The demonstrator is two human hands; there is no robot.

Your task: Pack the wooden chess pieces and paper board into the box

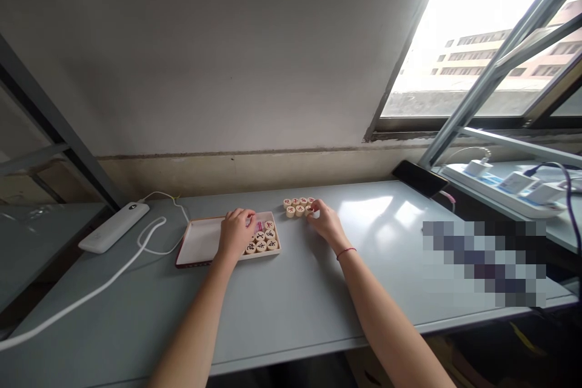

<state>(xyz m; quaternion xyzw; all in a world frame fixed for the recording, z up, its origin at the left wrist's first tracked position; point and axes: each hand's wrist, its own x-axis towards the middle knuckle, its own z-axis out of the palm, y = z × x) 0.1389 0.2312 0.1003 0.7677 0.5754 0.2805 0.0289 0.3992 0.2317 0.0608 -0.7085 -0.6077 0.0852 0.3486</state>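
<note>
An open box [278, 244] lies on the desk, its left part a bare white tray [200, 237]. Round Chinese chess pieces [260, 246] with dark and red characters fill the right part in rows. Above the middle of this box, my left hand [237, 231] is closed, fingers curled down; what they hold, if anything, is hidden. Right of the box, several more pieces [291, 211] stand in two short rows on the desk. My right hand [325, 221] pinches a Chinese chess piece [310, 210] at the right end of the nearer row.
At left, a white power bank [114, 227] lies with a thick white cable [113, 279] crossing the desk. A black phone [419, 178] leans at the back right, near a power strip [504, 191] with chargers. A wall [254, 173] bounds the desk behind; a blurred patch covers the right side.
</note>
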